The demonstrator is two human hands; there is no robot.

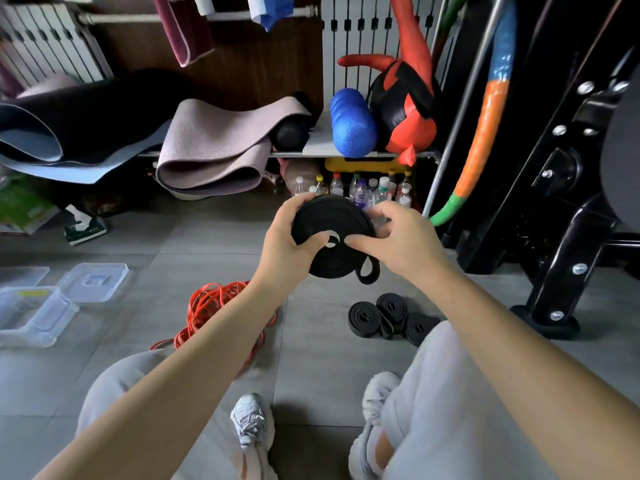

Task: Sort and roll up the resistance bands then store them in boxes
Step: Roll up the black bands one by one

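Both my hands up in front, gripping black band coil (334, 237): L hand (289, 242) curled round left edge, thumb near centre hole; R hand (403, 242) pinching right side. Loose tail loop hangs below. Three rolled black bands (389, 318) on floor (214, 237), red bands (214, 310) heaped left, clear boxes (38, 310) far left.

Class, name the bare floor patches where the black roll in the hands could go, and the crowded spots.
Free: tile between the orange band tangle and the three rolled black bands; also tile between the clear boxes and that tangle. Crowded: around the rolled bands, beside the rack foot.
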